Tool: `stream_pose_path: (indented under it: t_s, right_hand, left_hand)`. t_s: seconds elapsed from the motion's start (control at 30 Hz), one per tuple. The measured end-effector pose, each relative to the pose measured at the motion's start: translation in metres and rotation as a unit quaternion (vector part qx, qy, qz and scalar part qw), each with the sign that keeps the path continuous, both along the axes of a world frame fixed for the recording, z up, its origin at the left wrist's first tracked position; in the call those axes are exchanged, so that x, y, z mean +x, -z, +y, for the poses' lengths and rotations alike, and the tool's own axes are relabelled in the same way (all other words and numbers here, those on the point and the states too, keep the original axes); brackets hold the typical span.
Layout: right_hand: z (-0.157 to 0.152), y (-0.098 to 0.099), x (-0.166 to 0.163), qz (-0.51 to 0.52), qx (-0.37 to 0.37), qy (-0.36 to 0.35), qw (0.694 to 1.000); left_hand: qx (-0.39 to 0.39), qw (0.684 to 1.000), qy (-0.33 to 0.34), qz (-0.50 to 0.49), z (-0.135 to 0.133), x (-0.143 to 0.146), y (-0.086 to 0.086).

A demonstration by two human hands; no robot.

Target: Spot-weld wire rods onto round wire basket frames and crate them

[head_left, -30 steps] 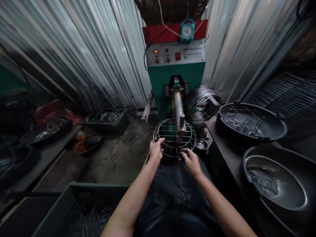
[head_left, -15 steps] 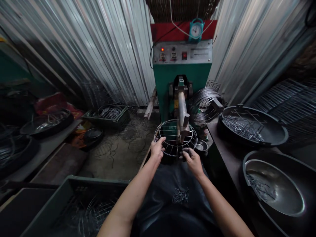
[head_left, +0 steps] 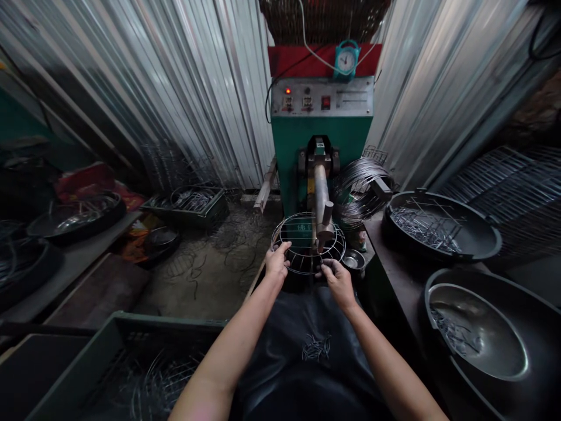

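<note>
My left hand is closed on the left rim of a round wire rack, thumb on top. This rack has two wire rings joined by short spokes, with straight bars across the inner ring. My right hand pinches at the near right rim, fingertips around what looks like a short wire piece, mostly hidden by the fingers. The metal electrode arm of a green spot-welding machine reaches down over the rack, its tip close to the near rim. Several short bent wires lie on the dark apron over my lap.
Right of me, a bench carries a black pan of wire pieces and a larger pan holding a metal bowl. A wire coil hangs beside the machine. At lower left stands a green crate with wire parts.
The view has shifted slightly, moving most things a little left. My right fingertips have moved slightly on the near rim, close under the electrode tip. My left hand keeps its hold.
</note>
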State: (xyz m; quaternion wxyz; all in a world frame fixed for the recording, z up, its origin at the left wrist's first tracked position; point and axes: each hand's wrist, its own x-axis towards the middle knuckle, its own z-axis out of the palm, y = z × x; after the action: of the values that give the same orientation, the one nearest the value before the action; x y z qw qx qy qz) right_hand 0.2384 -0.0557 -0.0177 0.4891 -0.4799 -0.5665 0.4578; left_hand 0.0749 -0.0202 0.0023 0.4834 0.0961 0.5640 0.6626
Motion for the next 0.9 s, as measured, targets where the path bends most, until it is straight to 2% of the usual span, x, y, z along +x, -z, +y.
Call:
stream_pose_path:
  t_s: [0.27, 0.6, 0.9]
  right_hand:
    - [0.0018, 0.0022, -0.0001, -0.015, 0.018, 0.013, 1.0]
    - [0.0028, -0.003, -0.0019, 0.0, 0.008, 0.015, 1.0]
    - [0.0043, 0.0054, -0.0031, 0.008, -0.021, 0.025, 0.999]
  left_hand:
    - [-0.005, 1.0, -0.012, -0.014, 0.0008, 0.0018, 0.0036]
    - [-0.029, 0.999, -0.026, -0.017, -0.0002, 0.0023, -0.001]
    - [-0.022, 0.999, -0.034, -0.011, -0.0007, 0.0034, 0.004]
